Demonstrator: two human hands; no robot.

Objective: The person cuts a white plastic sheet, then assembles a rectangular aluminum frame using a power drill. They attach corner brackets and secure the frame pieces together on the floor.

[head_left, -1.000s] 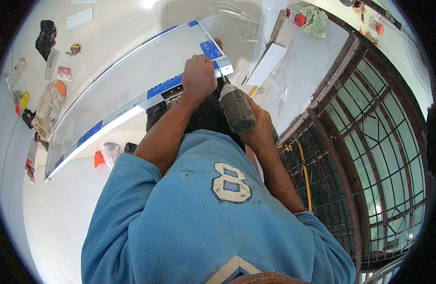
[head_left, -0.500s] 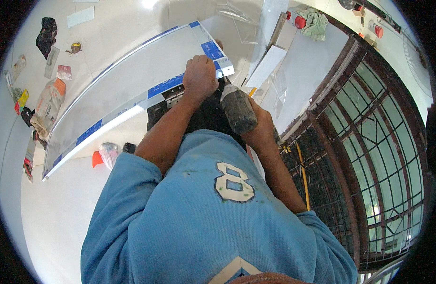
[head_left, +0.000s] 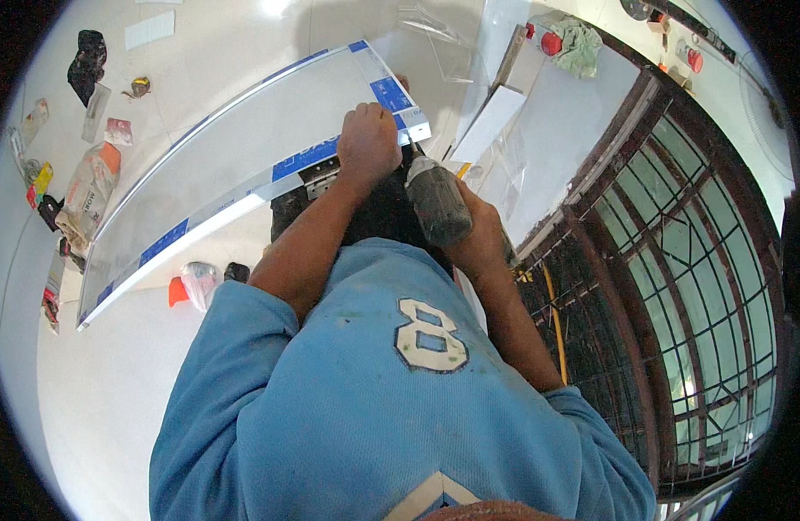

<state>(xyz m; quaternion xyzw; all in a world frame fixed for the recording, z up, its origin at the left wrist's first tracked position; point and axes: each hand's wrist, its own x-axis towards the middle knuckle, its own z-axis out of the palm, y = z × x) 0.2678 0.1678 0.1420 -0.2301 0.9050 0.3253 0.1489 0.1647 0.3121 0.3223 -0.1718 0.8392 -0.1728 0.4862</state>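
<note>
A long white-framed panel [head_left: 243, 122], with blue printed film strips along its edges, stretches from the far middle down to the left. My left hand [head_left: 369, 143] is closed over its near edge close to the right end; the fingertips are hidden. In my right hand [head_left: 480, 230] is a dusty dark power drill [head_left: 438, 207], its front end pointing at the panel's near right corner. The drill's tip is right by the white frame there; whether it touches cannot be made out. Below the left hand, a metal hinge-like strip [head_left: 320, 176] shows under the panel edge.
Left on the pale floor lie a tape measure [head_left: 139, 87], a black cloth-like item [head_left: 88, 65] and a plastic sack [head_left: 92, 191]. A white board piece [head_left: 487, 122] lies beyond the drill. A dark metal grille [head_left: 678, 278] stands on the right; a green cloth [head_left: 578, 48] lies far right.
</note>
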